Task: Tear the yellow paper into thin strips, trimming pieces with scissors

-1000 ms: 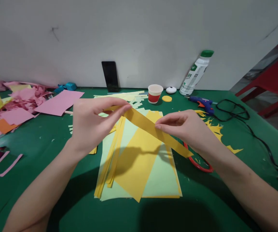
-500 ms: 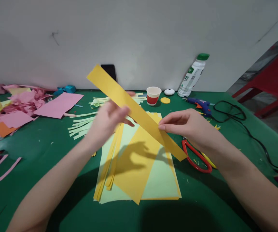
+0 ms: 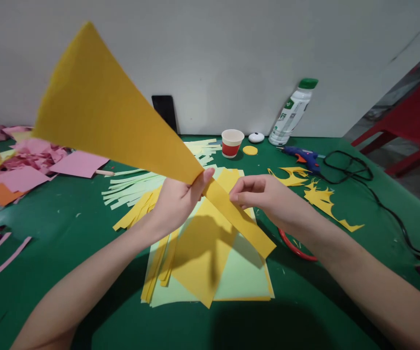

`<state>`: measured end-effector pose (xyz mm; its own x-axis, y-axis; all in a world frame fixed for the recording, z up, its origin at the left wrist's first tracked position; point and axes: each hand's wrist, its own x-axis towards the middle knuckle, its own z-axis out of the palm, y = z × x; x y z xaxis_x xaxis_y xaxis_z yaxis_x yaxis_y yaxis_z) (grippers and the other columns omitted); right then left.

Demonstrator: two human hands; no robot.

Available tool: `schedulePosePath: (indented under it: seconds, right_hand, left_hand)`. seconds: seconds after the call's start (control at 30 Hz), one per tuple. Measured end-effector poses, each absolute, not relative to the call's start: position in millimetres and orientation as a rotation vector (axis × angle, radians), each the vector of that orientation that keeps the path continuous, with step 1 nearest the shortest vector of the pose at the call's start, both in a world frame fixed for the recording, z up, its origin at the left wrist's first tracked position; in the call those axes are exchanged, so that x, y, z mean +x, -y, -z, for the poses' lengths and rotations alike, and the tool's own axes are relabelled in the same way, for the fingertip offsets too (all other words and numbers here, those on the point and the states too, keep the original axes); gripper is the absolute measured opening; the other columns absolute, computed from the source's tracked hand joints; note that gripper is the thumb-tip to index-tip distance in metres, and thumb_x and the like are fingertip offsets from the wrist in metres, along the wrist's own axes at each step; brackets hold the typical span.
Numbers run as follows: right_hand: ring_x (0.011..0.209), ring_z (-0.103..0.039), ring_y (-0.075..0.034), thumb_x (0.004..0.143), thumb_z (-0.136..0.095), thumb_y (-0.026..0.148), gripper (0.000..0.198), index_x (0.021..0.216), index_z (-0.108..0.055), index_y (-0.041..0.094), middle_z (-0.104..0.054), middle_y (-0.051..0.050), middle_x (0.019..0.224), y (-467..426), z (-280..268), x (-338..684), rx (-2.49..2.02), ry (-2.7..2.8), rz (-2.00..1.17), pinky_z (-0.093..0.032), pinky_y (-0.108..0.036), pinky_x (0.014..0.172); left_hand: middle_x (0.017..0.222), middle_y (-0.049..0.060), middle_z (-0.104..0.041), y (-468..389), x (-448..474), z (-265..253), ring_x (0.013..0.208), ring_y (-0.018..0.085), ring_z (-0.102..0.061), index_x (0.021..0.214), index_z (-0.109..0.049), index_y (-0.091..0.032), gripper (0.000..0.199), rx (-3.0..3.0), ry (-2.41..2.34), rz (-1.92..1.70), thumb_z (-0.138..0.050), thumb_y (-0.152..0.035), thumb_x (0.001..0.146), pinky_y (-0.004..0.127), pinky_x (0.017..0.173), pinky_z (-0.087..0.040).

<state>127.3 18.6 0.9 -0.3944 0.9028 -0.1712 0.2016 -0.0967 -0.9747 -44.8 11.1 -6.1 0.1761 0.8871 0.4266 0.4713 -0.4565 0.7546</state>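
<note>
At twelve o'clock, your paper strip (image 3: 151,143) slants, ten to four, above stacked sheets (image 3: 244,281) on the table (image 3: 60,248); beyond them stands a cup (image 3: 232,146). At eleven, a phone (image 3: 166,111) stands against the wall (image 3: 232,58); at one, a bottle (image 3: 292,115) (a glue gun (image 3: 306,159) lies before it); at ten, paper scraps (image 3: 42,156).

Modest overhead light casts soft shadows on the flat yellow paper sheet (image 3: 201,248) and smooth green tabletop (image 3: 67,243). The long yellow paper strip (image 3: 104,112) flares with wide-angle distortion, its raised end shaded.
</note>
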Motion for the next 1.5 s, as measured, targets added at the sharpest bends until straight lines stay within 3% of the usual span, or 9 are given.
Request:
schedulePosePath:
  seconds: [0.33, 0.7, 0.83, 0.93, 1.1, 1.23, 1.33, 1.43, 1.5]
  right_hand:
    - [0.058, -0.047, -0.006, 0.063, -0.058, 0.015, 0.008, 0.056, -0.058, 0.018, -0.054, 0.005, 0.060, -21.5, -0.7, 130.7, -1.236, 1.661, -1.541, -0.038, -0.019, 0.056]
    - [0.059, -0.059, -0.010, 0.064, -0.059, 0.017, 0.006, 0.058, -0.057, 0.018, -0.059, 0.004, 0.059, -25.8, -6.9, 138.6, -1.248, 1.756, -1.649, -0.048, -0.024, 0.064]
    - [0.060, -0.058, -0.012, 0.066, -0.056, 0.015, 0.010, 0.056, -0.058, 0.018, -0.062, 0.002, 0.057, -30.0, -13.1, 151.8, -1.227, 2.094, -1.691, -0.045, -0.025, 0.062]
    - [0.061, -0.057, -0.013, 0.069, -0.060, 0.026, 0.008, 0.067, -0.063, 0.019, -0.063, 0.000, 0.063, -34.4, -17.1, 160.8, -1.304, 2.151, -1.519, -0.043, -0.026, 0.062]
    - [0.071, -0.055, -0.013, 0.075, -0.055, 0.044, 0.030, 0.093, -0.063, 0.021, -0.062, -0.004, 0.093, -37.4, -10.2, 150.5, -1.365, 2.055, -1.179, -0.039, -0.025, 0.060]
    - [0.063, -0.046, -0.010, 0.075, -0.054, 0.039, 0.022, 0.073, -0.057, 0.017, -0.055, 0.001, 0.072, -39.4, 6.1, 133.9, -1.340, 2.207, -1.212, -0.032, -0.023, 0.056]
    - [0.052, -0.034, -0.007, 0.076, -0.051, 0.040, 0.028, 0.060, -0.048, 0.017, -0.041, 0.005, 0.057, -43.7, 18.2, 129.5, -1.348, 2.241, -1.243, -0.025, -0.023, 0.050]
    - [0.048, -0.028, -0.007, 0.075, -0.049, 0.048, 0.037, 0.055, -0.048, 0.017, -0.034, 0.005, 0.052, -47.6, 25.1, 130.7, -1.369, 2.322, -1.215, -0.021, -0.023, 0.047]
    - [0.048, -0.029, -0.007, 0.074, -0.050, 0.052, 0.041, 0.053, -0.052, 0.016, -0.037, 0.005, 0.050, -48.7, 24.4, 134.6, -1.399, 2.395, -1.164, -0.022, -0.024, 0.048]
  left_hand:
    - [0.052, -0.001, -0.047, -35.1, -75.6, -4.5, 0.047, 0.008, -0.047, 0.050, -0.052, -0.016, 0.036, 1.670, -1.224, -1.494, -0.050, -0.029, 0.083, 0.019, 0.044, -0.041]
    - [0.052, -0.002, -0.052, -50.8, -96.3, -2.7, 0.041, 0.007, -0.046, 0.053, -0.058, -0.018, 0.030, 1.516, -1.141, -1.672, -0.060, -0.035, 0.077, 0.020, 0.039, -0.038]
    - [0.046, -0.004, -0.044, -52.2, -97.5, -5.5, 0.037, 0.007, -0.042, 0.049, -0.052, -0.019, 0.033, 1.409, -1.117, -1.719, -0.058, -0.031, 0.079, 0.022, 0.038, -0.034]
    - [0.042, -0.003, -0.040, -52.6, -93.5, -3.2, 0.037, 0.008, -0.043, 0.044, -0.048, -0.017, 0.037, 1.360, -1.115, -1.609, -0.058, -0.029, 0.077, 0.022, 0.038, -0.034]
    - [0.039, -0.003, -0.042, -54.4, -79.4, 11.9, 0.035, 0.007, -0.042, 0.046, -0.046, -0.015, 0.037, 1.212, -1.084, -1.355, -0.057, -0.031, 0.077, 0.021, 0.041, -0.035]
    - [0.042, -0.004, -0.044, -57.6, -67.7, 31.0, 0.037, 0.007, -0.042, 0.057, -0.046, -0.017, 0.035, 1.158, -1.009, -1.237, -0.053, -0.043, 0.078, 0.020, 0.041, -0.034]
    - [0.050, -0.003, -0.051, -54.2, -55.7, 52.1, 0.041, 0.009, -0.045, 0.075, -0.054, -0.018, 0.041, 1.181, -0.934, -1.056, -0.043, -0.057, 0.079, 0.021, 0.045, -0.037]
    - [0.046, -0.002, -0.050, -42.6, -41.0, 75.5, 0.042, 0.011, -0.047, 0.091, -0.060, -0.017, 0.044, 1.207, -0.905, -0.820, -0.049, -0.057, 0.077, 0.024, 0.050, -0.040]
    - [0.044, -0.002, -0.048, -33.3, -32.6, 87.2, 0.042, 0.011, -0.044, 0.088, -0.063, -0.016, 0.041, 1.213, -0.892, -0.741, -0.050, -0.054, 0.079, 0.026, 0.050, -0.040]
